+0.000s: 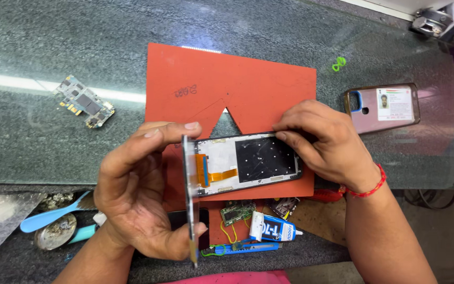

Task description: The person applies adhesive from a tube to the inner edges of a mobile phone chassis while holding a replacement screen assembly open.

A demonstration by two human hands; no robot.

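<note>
Black phone frame (250, 160) lies left-right | both hands gripping: left (137, 194) screen panel (190, 200) edge-on, right (327, 144) frame

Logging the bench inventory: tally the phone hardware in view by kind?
Opened phone frame, held by left hand and right hand: 1
Cased phone: 1
Loose circuit boards: 2
Total: 4

Both forearms are bare — no sleeves reach into view. The right hand (328, 139) has a thin red thread band (370, 185) tied round its wrist. The left hand (142, 184) wears nothing — no ring, no watch, short trimmed nails.
</note>
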